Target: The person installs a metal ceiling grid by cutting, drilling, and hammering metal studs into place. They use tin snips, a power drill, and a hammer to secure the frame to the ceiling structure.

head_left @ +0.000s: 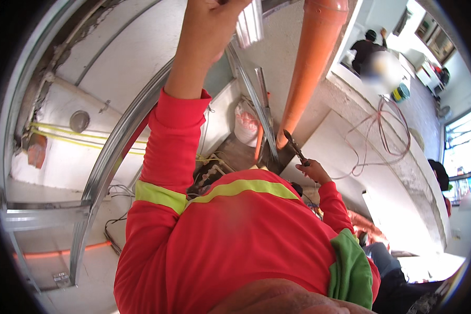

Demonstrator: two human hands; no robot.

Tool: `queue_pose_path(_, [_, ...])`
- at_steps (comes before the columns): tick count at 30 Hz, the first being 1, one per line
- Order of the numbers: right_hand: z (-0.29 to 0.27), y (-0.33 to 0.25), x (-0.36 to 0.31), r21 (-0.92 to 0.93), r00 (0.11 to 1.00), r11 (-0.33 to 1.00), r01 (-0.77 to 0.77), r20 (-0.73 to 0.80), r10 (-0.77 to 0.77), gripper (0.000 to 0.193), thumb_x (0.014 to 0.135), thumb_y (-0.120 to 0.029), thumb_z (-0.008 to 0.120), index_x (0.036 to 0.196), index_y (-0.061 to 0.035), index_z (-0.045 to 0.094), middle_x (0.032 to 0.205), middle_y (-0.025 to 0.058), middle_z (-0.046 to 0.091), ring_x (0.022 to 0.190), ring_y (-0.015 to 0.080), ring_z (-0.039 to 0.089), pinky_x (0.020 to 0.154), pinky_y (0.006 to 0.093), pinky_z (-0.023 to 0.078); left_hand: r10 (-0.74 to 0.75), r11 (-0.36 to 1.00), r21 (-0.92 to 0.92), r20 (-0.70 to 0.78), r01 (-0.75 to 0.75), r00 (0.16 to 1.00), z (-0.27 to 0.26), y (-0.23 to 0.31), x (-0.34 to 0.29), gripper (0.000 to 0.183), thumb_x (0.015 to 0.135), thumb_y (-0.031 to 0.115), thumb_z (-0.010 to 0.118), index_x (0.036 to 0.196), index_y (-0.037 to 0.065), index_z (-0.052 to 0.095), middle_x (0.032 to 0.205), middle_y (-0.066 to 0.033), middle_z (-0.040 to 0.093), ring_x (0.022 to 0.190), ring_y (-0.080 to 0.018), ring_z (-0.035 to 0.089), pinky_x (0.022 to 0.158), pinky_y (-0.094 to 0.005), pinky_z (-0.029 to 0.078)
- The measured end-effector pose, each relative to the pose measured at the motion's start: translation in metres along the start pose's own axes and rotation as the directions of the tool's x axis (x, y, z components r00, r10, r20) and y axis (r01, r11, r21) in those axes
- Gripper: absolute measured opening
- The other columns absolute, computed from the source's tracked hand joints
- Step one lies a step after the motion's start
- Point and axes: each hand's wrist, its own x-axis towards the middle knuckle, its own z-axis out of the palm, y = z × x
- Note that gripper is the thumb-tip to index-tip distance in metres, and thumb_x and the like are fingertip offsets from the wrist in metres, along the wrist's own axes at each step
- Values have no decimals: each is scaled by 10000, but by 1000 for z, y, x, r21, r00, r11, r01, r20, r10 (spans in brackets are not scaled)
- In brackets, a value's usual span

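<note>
Your left hand [209,26] is closed around the end of a short ribbed grey metal channel piece [250,22], held up at the top of the view beside the long curved galvanised steel stud [115,152], while your right hand [311,170] is clenched on the handles of dark pliers [294,146] down near the foot of the thick orange plastic pipe [311,68]. Because you grip only the piece's end, it could twist or slip out and drop onto the cluttered floor below. Loose loops of reddish wire [387,136] lie close to your right arm, and they could snag the pliers.
</note>
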Motion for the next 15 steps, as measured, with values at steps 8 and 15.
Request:
queue_pose_path(8, [-18, -38, 38, -28, 976, 988, 152, 163, -145, 521, 863, -559, 755, 929, -47, 692, 704, 43, 624, 624, 152, 606, 542, 346, 470, 55, 967, 253, -89, -30, 995, -36, -9, 9, 475, 1009, -11, 558, 1467, 11, 435, 1258, -91, 647, 1116, -167, 645, 1003, -325, 516])
queue_pose_path(15, [-22, -22, 41, -70, 961, 974, 215, 193, -198, 534, 868, -554, 750, 1046, -54, 687, 743, 36, 640, 616, 141, 604, 532, 305, 461, -35, 882, 466, -91, 74, 995, -29, 11, -15, 473, 1040, 42, 543, 1488, 17, 392, 1223, -105, 643, 1099, -163, 621, 984, -324, 496])
